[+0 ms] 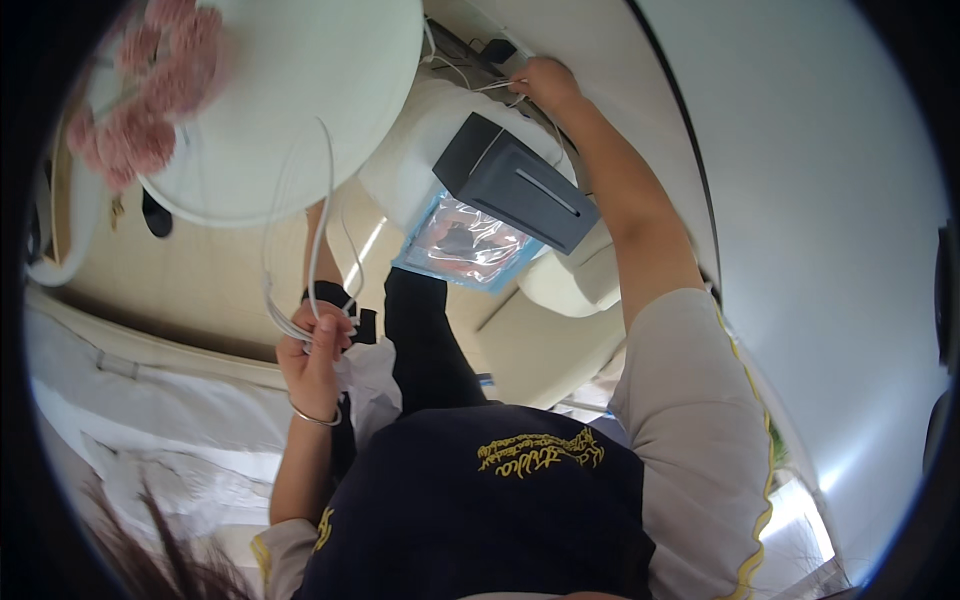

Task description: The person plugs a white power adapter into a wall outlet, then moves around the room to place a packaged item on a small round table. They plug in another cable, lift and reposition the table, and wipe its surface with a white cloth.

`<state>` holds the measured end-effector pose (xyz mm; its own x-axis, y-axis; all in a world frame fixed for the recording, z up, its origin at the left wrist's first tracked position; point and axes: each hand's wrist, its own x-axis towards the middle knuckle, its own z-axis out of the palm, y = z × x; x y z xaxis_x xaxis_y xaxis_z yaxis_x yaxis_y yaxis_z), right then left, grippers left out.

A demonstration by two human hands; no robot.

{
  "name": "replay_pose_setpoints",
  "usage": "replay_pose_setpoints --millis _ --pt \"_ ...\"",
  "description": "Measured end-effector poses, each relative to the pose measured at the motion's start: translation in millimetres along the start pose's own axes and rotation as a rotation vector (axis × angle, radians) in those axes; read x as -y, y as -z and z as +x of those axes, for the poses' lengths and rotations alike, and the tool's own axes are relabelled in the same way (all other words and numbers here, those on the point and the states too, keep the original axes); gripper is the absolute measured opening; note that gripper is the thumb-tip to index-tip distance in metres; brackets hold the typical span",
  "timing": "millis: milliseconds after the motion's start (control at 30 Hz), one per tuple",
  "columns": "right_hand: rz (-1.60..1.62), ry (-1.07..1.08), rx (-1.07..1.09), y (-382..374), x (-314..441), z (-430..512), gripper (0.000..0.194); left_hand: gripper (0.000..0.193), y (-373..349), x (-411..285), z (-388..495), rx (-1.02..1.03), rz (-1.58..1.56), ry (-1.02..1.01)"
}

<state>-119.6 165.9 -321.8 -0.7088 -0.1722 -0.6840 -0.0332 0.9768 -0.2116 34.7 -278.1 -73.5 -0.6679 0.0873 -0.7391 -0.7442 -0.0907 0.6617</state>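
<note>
My left hand grips a loosely coiled white cable, whose loops rise over the edge of the round table. Below those fingers hangs a crumpled white sheet, paper or thin plastic; whether the same hand holds it I cannot tell. Stretched out to the wall, my right hand pinches thin white cables between its fingertips. A dark grey box with a long slot sits just below that hand. Partly under the box lies a clear plastic package with blue edges.
A round white table with pink flowers occupies the upper left. Near the wall's foot is a small black object. The box rests over a cream padded seat. White bedding lies at the left, and a white wall rises at the right.
</note>
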Motion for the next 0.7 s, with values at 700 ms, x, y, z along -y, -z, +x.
replay_pose_setpoints --millis 700 --pt "-0.505 0.633 0.089 -15.8 9.5 28.1 0.011 0.028 -74.8 129.2 -40.4 -0.324 -0.156 -0.045"
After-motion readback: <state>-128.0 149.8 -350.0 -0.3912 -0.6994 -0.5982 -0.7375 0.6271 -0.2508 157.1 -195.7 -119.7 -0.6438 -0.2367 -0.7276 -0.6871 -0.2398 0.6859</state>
